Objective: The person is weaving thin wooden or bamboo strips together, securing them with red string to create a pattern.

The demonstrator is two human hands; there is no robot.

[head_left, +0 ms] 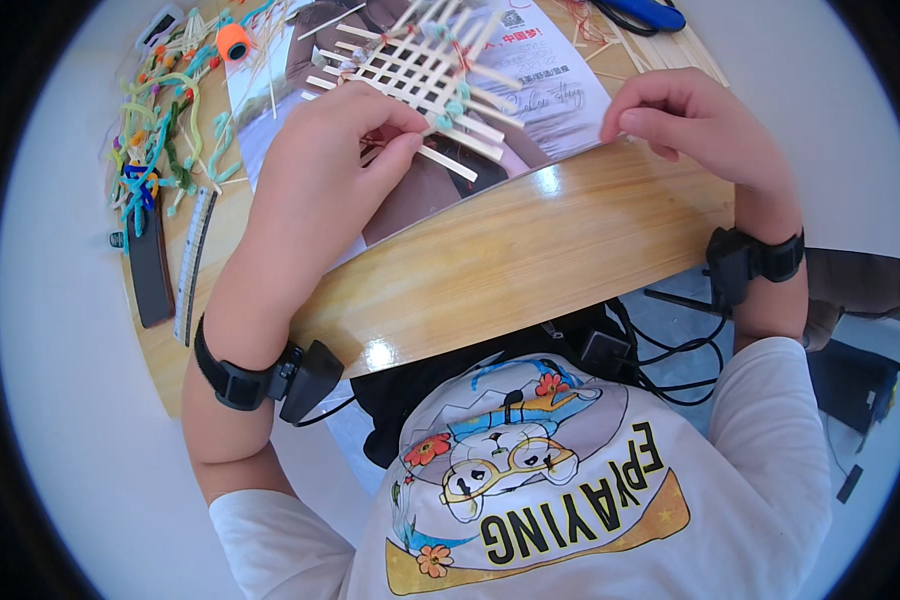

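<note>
A woven lattice of pale flat wooden sticks (410, 75), with pale green and reddish thread or yarn at its edges, lies or is held over a printed sheet (370, 217). My left hand (335, 165) is closed at its near left edge, thumb and forefinger meeting by the stick ends; the other fingers are partly hidden. Off to the right, apart from the lattice, my right hand (685, 125) is closed with its thumb against the curled forefinger, above the sheet's right edge. Whatever it pinches is too fine to make out.
Colourful pipe cleaners and beads (170, 130) heap at the left, with an orange spool-like piece (233, 42). A clear ruler (195, 265) and a dark bar (150, 265) lie along the table's (530, 240) left edge. Blue-handled scissors (650, 12) and loose sticks (680, 50) are at far right.
</note>
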